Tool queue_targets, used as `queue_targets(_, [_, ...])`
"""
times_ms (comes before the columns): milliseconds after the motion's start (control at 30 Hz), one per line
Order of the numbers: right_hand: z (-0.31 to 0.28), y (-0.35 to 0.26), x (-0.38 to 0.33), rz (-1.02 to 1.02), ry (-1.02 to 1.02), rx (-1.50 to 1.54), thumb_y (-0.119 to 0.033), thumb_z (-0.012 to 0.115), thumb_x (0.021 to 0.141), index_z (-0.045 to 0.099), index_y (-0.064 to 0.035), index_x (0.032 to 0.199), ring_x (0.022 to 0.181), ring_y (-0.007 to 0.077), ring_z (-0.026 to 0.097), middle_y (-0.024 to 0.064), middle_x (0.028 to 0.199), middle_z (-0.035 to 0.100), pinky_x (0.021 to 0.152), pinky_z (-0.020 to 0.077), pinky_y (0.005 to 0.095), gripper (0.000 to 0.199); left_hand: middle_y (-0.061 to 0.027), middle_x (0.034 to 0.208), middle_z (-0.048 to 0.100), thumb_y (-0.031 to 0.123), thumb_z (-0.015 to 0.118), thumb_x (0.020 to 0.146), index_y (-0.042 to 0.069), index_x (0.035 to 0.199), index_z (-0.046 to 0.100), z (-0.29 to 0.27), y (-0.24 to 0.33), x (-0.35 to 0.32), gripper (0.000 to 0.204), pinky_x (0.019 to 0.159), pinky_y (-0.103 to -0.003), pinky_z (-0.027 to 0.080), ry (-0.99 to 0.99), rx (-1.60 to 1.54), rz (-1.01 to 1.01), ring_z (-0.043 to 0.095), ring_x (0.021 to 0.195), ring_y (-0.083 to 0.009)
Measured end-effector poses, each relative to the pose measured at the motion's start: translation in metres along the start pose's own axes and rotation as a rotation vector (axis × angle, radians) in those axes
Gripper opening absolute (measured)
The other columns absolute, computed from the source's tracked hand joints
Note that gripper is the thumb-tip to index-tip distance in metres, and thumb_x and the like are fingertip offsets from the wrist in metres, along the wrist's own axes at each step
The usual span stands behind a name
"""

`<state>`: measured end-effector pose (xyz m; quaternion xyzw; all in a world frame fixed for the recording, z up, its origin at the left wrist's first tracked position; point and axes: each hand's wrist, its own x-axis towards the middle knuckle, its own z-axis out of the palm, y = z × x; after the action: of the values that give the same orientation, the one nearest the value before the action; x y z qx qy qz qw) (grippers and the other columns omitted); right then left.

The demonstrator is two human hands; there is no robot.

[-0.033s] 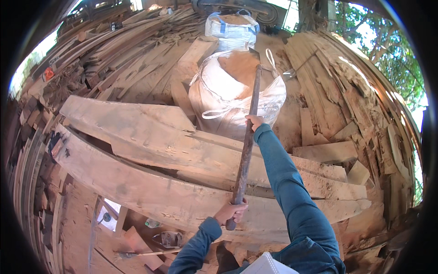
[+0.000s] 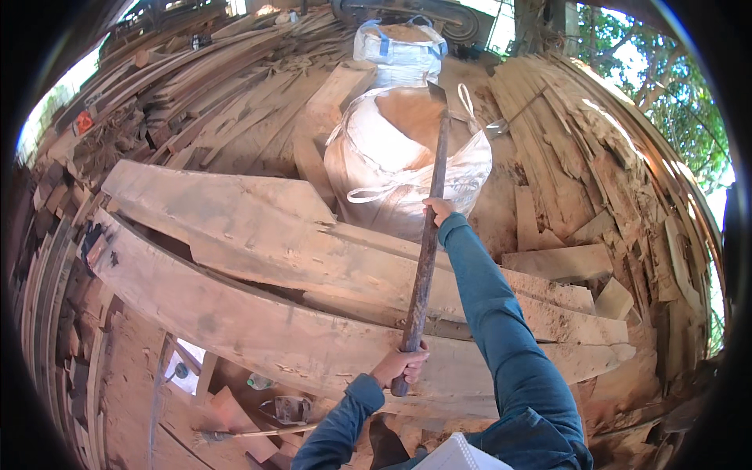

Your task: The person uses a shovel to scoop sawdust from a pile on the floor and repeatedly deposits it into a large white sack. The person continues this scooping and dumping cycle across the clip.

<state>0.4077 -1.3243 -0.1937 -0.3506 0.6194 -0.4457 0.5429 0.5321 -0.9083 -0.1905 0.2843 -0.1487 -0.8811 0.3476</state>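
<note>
My left hand [image 2: 400,365] is closed around the near end of a long-handled hoe [image 2: 424,274]. Farther up the same handle, my right hand [image 2: 440,210] also grips it, with that arm stretched forward. The hoe's dark metal blade [image 2: 437,92] is at the far end, over the mouth of a big white bulk bag [image 2: 368,133]. Reddish-brown sawdust-like material [image 2: 413,113] fills part of the bag. Whether the blade touches it, I cannot tell. Between me and the bag, long thick planks [image 2: 258,227] lie crosswise beneath the handle.
Another filled white bag with blue straps [image 2: 398,53] stands behind. A shovel [image 2: 499,125] leans on stacked slabs [image 2: 564,149] at the right. Loose boards [image 2: 196,86] cover the left side. Near my feet lie a broom [image 2: 235,433] and a plastic bottle [image 2: 258,381].
The near end of the hoe handle and my left hand have shifted very slightly to the right. Both hands keep their grip.
</note>
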Motion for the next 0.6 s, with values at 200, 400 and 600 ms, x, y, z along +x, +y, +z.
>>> queue_targets(200, [-0.04,0.015,-0.082,0.009,-0.306,0.061,-0.016,0.068,0.082,0.059,-0.002,0.089,0.069,0.0219,0.062,0.0095,0.077,0.061,0.064,0.0514,0.0375,0.018,0.0046,0.06,0.043,0.012,0.064,0.088,0.009,0.104,0.051,-0.035,-0.043,-0.025,0.021,0.04,-0.024,0.033,0.141,0.293,0.05,0.04,0.043,-0.006])
queue_targets(400, [-0.116,0.004,-0.162,0.175,-0.322,0.441,-0.021,0.064,0.085,0.056,-0.0061,0.084,0.065,0.0223,0.059,0.0075,0.068,0.057,0.06,0.0494,0.0377,0.017,-0.0104,0.074,0.065,0.021,0.069,0.081,0.004,0.105,0.058,-0.092,-0.103,-0.1,0.031,0.055,-0.038,0.05,0.538,1.123,0.437,0.064,0.058,-0.0254])
queue_targets(600, [-0.202,0.035,-0.231,0.144,-0.059,0.586,-0.026,0.063,0.086,0.042,-0.0136,0.071,0.051,0.0168,0.043,0.0002,0.056,0.039,0.054,0.0422,0.0358,0.028,-0.0162,0.08,0.066,0.013,0.068,0.071,0.013,0.101,0.063,-0.077,-0.115,-0.158,0.03,0.065,-0.041,0.053,0.732,1.567,0.226,0.066,0.077,-0.0347])
